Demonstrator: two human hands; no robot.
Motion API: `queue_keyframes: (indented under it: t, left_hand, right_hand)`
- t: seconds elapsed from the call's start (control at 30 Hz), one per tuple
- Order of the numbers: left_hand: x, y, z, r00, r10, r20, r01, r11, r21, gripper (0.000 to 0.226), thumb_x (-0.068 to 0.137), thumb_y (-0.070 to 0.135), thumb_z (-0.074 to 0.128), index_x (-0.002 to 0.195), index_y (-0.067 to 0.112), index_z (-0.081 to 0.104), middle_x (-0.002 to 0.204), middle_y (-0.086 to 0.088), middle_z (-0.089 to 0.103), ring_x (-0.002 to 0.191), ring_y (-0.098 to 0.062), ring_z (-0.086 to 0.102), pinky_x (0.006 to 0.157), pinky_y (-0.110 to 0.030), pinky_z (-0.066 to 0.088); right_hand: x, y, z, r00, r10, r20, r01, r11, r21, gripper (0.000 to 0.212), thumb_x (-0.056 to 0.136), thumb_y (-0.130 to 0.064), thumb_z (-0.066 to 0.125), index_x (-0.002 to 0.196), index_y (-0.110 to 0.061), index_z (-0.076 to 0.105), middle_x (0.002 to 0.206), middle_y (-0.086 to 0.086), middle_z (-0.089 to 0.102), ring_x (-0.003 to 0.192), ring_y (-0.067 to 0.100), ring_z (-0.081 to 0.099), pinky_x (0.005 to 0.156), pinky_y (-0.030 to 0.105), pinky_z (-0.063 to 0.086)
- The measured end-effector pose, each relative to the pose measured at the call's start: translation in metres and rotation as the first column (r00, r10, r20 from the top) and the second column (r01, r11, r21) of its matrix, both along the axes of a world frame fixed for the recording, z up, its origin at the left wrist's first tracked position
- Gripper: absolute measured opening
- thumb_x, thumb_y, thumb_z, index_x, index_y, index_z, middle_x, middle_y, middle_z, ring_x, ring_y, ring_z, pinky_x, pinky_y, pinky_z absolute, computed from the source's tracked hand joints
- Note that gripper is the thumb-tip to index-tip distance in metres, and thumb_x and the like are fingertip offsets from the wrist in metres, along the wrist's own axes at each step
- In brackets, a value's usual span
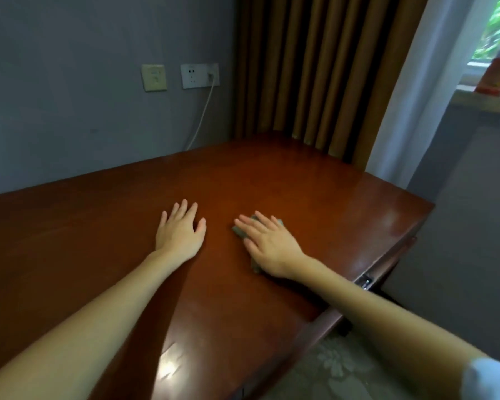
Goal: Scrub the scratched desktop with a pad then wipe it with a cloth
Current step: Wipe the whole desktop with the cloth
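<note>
Two hands flat on desk [272,174]. R hand [267,243] fingers [260,223] straight, pressing pad [238,230] under palm; pad's long axis seems along forearm. L hand [181,230] bare, just beside.

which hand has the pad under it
The right hand, fingers straight, pressing the grey pad onto the desktop; the left hand lies flat on bare wood beside it.

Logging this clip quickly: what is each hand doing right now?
Left hand: open, flat on the desktop.
Right hand: open, fingers straight, pressing the grey pad.
</note>
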State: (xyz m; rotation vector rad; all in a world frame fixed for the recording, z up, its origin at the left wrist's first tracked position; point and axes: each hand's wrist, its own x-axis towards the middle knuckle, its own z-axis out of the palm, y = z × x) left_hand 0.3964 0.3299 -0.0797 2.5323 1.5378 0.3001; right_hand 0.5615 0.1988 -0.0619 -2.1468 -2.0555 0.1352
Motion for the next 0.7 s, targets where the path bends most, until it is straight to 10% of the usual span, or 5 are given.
queue_keyframes:
  t: [0.3, 0.43, 0.7]
  left_hand:
    - [0.002, -0.001, -0.004, 1.000, 0.017, -0.004, -0.017, 0.999, 0.029, 0.057, 0.102, 0.045, 0.019, 0.153, 0.023, 0.012, 0.161, -0.001, 0.005, 0.148, -0.017, 0.002, 0.121, -0.038, 0.001]
    - [0.004, -0.001, -0.004, 1.000, 0.019, -0.009, -0.019, 0.999, 0.037, 0.057, 0.102, 0.044, 0.019, 0.153, 0.022, 0.011, 0.161, -0.002, 0.005, 0.148, -0.018, 0.001, 0.121, -0.040, 0.001]
    - [-0.001, 0.003, -0.006, 1.000, -0.009, 0.013, 0.008, 0.999, 0.036, 0.057, 0.102, 0.046, 0.020, 0.153, 0.023, 0.013, 0.161, -0.001, 0.006, 0.148, -0.017, 0.003, 0.121, -0.038, 0.002]
  right_hand:
    - [0.082, -0.055, -0.004, 0.915, -0.391, 0.096, 0.392, 0.920, 0.007, 0.061, 0.095, -0.045, 0.006, 0.152, -0.025, 0.011, 0.160, -0.005, 0.011, 0.147, 0.017, 0.007, 0.118, 0.036, 0.003]
    - [-0.011, -0.069, -0.004, 0.975, -0.203, 0.092, 0.202, 0.979, 0.019, 0.084, 0.076, -0.054, -0.012, 0.153, -0.024, 0.003, 0.160, -0.006, 0.003, 0.148, 0.016, -0.002, 0.116, 0.033, -0.007]
    - [0.007, 0.020, -0.005, 0.989, -0.148, 0.011, 0.148, 0.989, 0.022, 0.053, 0.102, -0.035, 0.026, 0.152, -0.022, 0.014, 0.159, -0.004, 0.014, 0.147, 0.016, 0.008, 0.118, 0.034, 0.002]
